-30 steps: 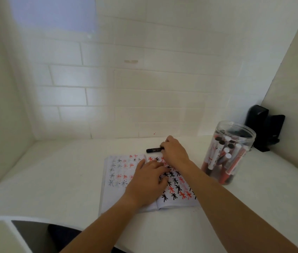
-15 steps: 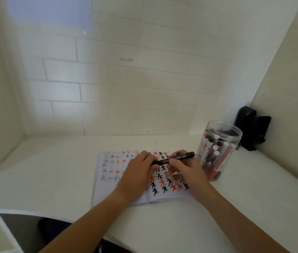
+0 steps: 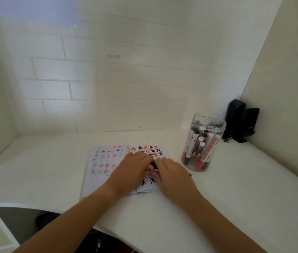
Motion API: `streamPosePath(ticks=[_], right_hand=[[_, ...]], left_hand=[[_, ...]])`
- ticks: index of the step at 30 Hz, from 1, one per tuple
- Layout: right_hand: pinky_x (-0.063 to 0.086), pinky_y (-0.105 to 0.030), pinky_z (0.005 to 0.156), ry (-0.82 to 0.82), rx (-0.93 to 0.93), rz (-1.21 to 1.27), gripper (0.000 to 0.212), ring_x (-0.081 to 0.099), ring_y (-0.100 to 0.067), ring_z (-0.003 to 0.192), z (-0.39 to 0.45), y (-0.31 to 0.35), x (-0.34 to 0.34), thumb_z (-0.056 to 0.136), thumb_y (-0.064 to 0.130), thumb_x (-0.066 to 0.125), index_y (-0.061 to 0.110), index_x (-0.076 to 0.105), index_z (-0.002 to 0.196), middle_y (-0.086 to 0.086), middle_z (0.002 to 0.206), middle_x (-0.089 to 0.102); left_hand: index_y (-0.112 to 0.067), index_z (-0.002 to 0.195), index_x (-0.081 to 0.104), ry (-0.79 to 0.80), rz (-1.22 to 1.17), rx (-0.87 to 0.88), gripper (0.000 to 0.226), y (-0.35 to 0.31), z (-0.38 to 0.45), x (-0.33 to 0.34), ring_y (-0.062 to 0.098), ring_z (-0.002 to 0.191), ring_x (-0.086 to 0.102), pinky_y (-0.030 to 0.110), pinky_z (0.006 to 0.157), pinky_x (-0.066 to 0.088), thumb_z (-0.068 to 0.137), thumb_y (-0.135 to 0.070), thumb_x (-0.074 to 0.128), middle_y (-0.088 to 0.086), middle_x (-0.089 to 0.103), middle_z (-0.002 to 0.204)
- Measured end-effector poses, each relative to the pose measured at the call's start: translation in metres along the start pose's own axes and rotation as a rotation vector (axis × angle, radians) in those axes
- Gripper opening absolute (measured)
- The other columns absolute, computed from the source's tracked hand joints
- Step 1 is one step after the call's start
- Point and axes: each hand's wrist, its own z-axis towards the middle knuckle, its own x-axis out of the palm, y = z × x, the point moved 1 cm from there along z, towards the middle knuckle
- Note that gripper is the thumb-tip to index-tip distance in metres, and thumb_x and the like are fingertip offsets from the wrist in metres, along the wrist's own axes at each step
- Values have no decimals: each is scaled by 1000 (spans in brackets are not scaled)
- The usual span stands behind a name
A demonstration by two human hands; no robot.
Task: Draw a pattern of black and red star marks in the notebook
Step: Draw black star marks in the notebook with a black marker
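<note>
Where the notebook lies: open on the white desk [image 3: 236,189], my notebook [image 3: 97,172] shows black and red stars on both pages.
Left hand: my left hand [image 3: 130,172] rests on the notebook's middle, fingers curled toward the black marker [image 3: 152,166].
Right hand: my right hand [image 3: 172,175] meets it over the right page; I cannot tell its grip.
Marker: mostly hidden between both hands.
Jar: the clear jar [image 3: 204,143] of markers stands just right.
</note>
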Motion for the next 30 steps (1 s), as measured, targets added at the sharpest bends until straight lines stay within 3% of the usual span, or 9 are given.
streamPosePath(ticks=[3, 6, 11, 14, 17, 20, 24, 27, 30], right_hand=[[36, -22, 42, -64, 11, -112, 15, 62, -14, 58, 2, 8, 5, 95, 32, 63, 18, 66, 99, 5, 76, 63], [25, -21, 41, -27, 57, -115, 32, 59, -15, 47, -2, 6, 2, 82, 32, 86, 21, 65, 103, 5, 69, 63], [37, -26, 42, 35, 155, -84, 31, 66, -22, 52, 1, -7, -8, 107, 50, 35, 27, 57, 110, 3, 68, 67], [50, -33, 58, 65, 396, 301, 28, 65, -14, 66, -4, -14, -21, 108, 45, 39, 26, 46, 127, 5, 76, 68], [47, -33, 60, 32, 527, 603, 35, 52, -7, 65, -7, -21, -28, 107, 13, 44, 32, 34, 134, 3, 80, 58], [55, -33, 72, -26, 479, 648, 50, 62, -11, 80, -2, -29, -33, 100, -4, 46, 38, 43, 128, 3, 95, 61], [58, -36, 91, -153, 426, 797, 34, 71, -14, 101, 4, -25, -46, 101, -5, 50, 23, 71, 104, 10, 100, 73], [55, -36, 102, -192, 617, 1300, 50, 71, -23, 116, 7, -19, -57, 100, -15, 36, 13, 70, 124, -4, 118, 75], [60, -37, 93, -196, 715, 1502, 43, 74, -26, 110, 6, -16, -59, 104, -8, 42, 16, 61, 133, -9, 118, 76]], left_hand=[[-34, 87, 38, 17, -46, -4, 21, -2, 1, -4, 3, 77, 28, 28, 70, 27, 92, -14, 41, -20, 36, 82], [-33, 85, 42, 26, -64, -3, 19, -3, 2, -5, 2, 77, 30, 27, 70, 29, 90, -15, 37, -22, 37, 82], [-28, 99, 58, -38, -81, -75, 27, 4, 0, -5, 7, 86, 49, 30, 78, 38, 108, -40, 35, -17, 57, 92], [-31, 104, 58, -47, -36, -134, 29, 6, -1, -2, 6, 91, 48, 30, 87, 37, 105, -46, 33, -19, 53, 95], [-34, 115, 62, 11, -12, -240, 23, 12, -2, 6, 10, 121, 48, 32, 107, 25, 100, -41, 46, -16, 56, 119], [-40, 133, 54, 191, -11, -336, 44, 16, -2, 10, 13, 150, 21, 43, 122, 5, 96, -50, 33, -12, 43, 151], [-43, 148, 37, 319, 21, -357, 58, 17, 0, 11, 13, 155, 4, 49, 124, -6, 93, -55, 21, -12, 26, 163], [-44, 150, 34, 347, 37, -360, 60, 17, 2, 11, 12, 154, 5, 49, 124, -8, 93, -56, 21, -13, 24, 164], [-45, 149, 34, 356, 26, -369, 63, 17, 2, 10, 12, 154, 7, 48, 124, -8, 90, -61, 20, -13, 25, 163]])
